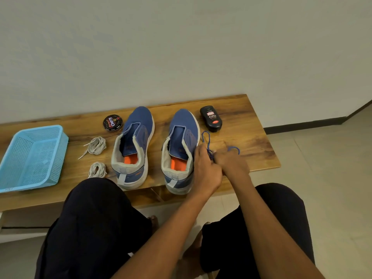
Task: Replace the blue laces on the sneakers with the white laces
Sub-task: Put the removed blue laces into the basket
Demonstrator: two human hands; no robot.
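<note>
Blue cord laces (208,144) bunched on wooden worktop (251,127) rt of right blue mesh sneaker (182,141); left hand (205,170) & right hand (231,163) grip them, fingers mostly hidden.

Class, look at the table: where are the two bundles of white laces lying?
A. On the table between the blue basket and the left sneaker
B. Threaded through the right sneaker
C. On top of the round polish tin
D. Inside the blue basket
A: both white lace bundles lie on the bare wooden table, right of the blue basket and left of the left sneaker.
</note>
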